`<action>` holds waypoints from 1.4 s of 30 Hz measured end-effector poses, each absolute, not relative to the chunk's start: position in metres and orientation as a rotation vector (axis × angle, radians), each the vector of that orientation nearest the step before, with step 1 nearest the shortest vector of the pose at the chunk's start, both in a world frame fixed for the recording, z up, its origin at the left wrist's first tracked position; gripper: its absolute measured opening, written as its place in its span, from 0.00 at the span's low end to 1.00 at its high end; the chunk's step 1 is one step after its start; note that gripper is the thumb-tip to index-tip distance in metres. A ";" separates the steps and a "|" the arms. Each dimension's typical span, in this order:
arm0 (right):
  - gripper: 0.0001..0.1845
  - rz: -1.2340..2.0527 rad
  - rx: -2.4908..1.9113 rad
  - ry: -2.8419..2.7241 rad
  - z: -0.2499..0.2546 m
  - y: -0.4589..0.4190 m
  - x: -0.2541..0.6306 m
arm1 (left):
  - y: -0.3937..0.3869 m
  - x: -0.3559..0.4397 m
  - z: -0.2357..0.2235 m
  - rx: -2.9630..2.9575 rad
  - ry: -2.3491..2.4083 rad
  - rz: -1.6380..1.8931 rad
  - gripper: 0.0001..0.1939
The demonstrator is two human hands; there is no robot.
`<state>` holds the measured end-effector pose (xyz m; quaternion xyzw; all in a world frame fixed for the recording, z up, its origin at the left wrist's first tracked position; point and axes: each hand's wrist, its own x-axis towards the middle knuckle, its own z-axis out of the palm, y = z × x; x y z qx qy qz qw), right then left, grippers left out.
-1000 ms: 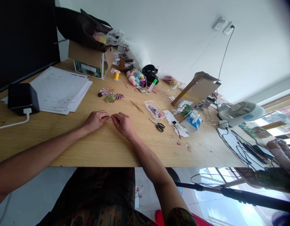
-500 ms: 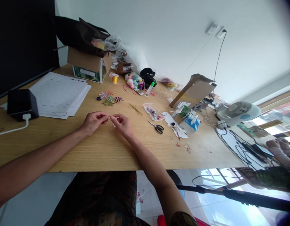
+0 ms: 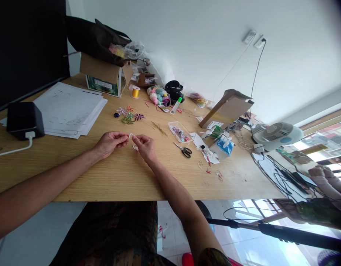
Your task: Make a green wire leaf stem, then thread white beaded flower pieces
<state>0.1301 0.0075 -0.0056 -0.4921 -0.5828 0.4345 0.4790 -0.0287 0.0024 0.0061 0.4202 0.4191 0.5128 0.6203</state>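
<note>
In the head view we are looking down at both forearms reaching over a wooden table (image 3: 59, 173), with the left hand (image 3: 109, 144) and right hand (image 3: 145, 146) coming together just above its middle. We are seeing a narrow pinch on each side: the left hand's fingertips and the right hand's thumb and forefinger are closing on a pale wire loop (image 3: 130, 136), though the small size makes the exact contact hard to tell. The loop sits between the hands, its long axis running roughly left to right and arching upward, with a short tail (image 3: 135, 147) hanging down beside the right hand. We are judging that the two-handed pinch is keeping the wire off the table and steady for fine bending. Just ahead, we are noting finished wire flowers (image 3: 128, 116) and a gold sprig (image 3: 159, 128). Further right, we are seeing a clear tray of beads (image 3: 180, 132) and scissors (image 3: 186, 150), while a yellow spool (image 3: 135, 92) is standing further back and a stack of papers (image 3: 70, 110) is lying to the left.
</note>
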 end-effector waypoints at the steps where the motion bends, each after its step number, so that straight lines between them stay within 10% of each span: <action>1: 0.26 1.066 -1.200 -1.417 -0.006 0.007 0.130 | 0.002 -0.028 0.006 0.949 0.954 1.165 0.19; 30: 0.22 0.959 -1.292 -1.585 -0.008 0.005 0.129 | 0.001 -0.029 0.003 0.887 0.937 1.035 0.14; 42: 0.17 0.249 -1.210 -2.125 -0.001 -0.003 0.141 | -0.002 -0.026 0.009 0.841 0.932 1.089 0.16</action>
